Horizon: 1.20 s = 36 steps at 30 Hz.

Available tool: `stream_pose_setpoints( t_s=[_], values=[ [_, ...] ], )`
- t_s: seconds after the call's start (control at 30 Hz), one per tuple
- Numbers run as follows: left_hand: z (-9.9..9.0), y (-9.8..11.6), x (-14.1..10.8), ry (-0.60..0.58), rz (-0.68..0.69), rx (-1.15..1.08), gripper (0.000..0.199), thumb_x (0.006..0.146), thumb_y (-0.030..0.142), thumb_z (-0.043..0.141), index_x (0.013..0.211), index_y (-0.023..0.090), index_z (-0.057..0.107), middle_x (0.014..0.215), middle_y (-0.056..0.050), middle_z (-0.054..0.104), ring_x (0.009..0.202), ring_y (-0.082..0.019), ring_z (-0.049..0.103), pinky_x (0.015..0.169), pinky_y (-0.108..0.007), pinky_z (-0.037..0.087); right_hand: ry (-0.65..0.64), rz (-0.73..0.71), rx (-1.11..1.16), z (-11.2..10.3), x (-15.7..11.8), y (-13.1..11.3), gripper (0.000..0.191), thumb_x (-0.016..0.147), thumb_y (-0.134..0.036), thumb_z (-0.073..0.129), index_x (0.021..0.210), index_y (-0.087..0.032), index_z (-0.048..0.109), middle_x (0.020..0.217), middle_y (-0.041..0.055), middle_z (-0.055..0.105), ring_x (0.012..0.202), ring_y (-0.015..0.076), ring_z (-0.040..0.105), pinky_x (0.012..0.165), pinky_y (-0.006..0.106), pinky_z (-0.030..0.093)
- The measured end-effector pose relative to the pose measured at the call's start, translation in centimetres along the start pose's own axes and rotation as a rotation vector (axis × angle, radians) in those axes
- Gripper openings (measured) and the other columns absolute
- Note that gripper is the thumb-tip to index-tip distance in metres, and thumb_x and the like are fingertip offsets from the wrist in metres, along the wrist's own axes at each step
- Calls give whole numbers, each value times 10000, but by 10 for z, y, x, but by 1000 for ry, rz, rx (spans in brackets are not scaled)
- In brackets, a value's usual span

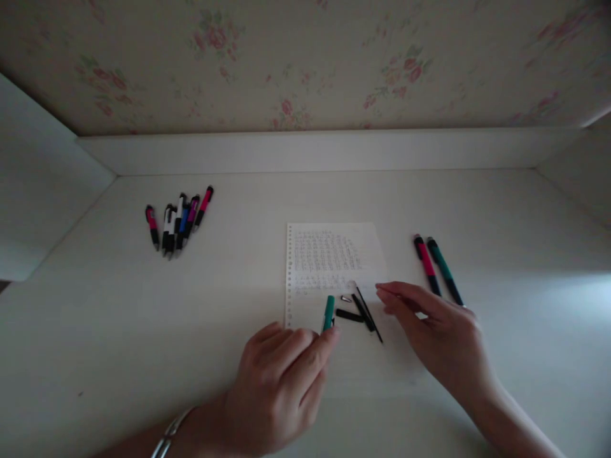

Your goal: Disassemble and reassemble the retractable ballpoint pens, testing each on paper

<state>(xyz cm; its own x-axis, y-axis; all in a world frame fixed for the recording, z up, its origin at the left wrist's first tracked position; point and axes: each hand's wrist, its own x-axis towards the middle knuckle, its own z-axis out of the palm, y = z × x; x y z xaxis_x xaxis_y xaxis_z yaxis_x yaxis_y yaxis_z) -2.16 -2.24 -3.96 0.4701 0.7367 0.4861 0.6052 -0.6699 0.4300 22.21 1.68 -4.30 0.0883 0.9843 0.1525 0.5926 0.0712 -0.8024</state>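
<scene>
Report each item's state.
Teal plastic barrel, held in left hand
Right hand, fingertips close, contents unclear
Thin black refill, loose
Two black tubular pieces, detached
Small silver tip, loose
White punched paper, written on
Pink-black pen, lying, tip hidden
Teal-black pen, likewise
Multicoloured pens, assembled

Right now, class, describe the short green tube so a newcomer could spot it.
On the white desk lies a white, handwritten paper sheet. Over it, the bare left hand holds the short green tube. Unlike the green-and-black pen at right, it is held.
</scene>
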Motion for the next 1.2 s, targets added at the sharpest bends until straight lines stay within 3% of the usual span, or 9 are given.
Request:
stream_pose_setpoints(
  t_s=[0.13,0.3,0.5,0.63,0.73,0.8,0.93,1.2],
  values=[
    [6,-2,-1,-99,-31,79,273,991,106,534,1240,133,644,837,-25,691,644,-175,663,628,-368,540,-16,-209,-213,1,4,4,207,952,-336,629,847,-223,766,886,46,776,716,176,732,648,276,573],
    [12,-1,0,-142,-112,23,230,990,144,549,1192,168,657,909,-33,684,728,-192,679,684,-382,592,-116,-143,-293,1,3,-1,229,966,-348,603,846,-211,742,858,49,743,662,168,702,601,279,538],
    [12,1,3,-142,-148,47,184,969,199,603,1147,186,647,950,-49,683,786,-222,679,726,-414,593,-122,-79,-266,0,4,-2,250,938,-408,619,873,-204,748,863,66,725,621,171,654,587,298,504],
    [7,3,1,-123,-4,57,72,967,164,577,1010,173,633,812,-20,651,683,-187,624,669,-358,544,-75,79,-166,-5,4,-5,337,935,-495,600,789,-209,705,668,15,610,546,155,537,506,279,417],
    [4,5,-2,-233,271,39,118,958,158,554,853,184,601,677,19,591,582,-160,549,610,-345,483,-20,263,-130,-9,2,-8,488,922,-589,564,600,-224,530,524,-35,383,470,128,378,426,264,289],
    [6,6,-3,-316,385,29,162,954,175,566,793,190,580,637,30,560,545,-151,513,550,-344,422,-15,328,-133,-10,0,-9,565,902,-636,554,542,-234,386,515,-45,297,459,115,313,412,259,247],
    [10,6,-2,-354,376,35,198,940,196,587,745,192,560,630,33,552,535,-145,507,520,-342,378,-51,302,-184,-5,1,-6,581,898,-650,535,533,-235,354,505,-47,273,460,116,303,412,256,249],
    [8,7,1,-370,355,40,218,954,199,563,735,198,560,633,35,562,538,-149,519,506,-347,407,-69,172,-321,-2,2,-6,553,986,-601,415,570,-239,459,473,-24,450,453,140,431,457,264,317]
  ],
)
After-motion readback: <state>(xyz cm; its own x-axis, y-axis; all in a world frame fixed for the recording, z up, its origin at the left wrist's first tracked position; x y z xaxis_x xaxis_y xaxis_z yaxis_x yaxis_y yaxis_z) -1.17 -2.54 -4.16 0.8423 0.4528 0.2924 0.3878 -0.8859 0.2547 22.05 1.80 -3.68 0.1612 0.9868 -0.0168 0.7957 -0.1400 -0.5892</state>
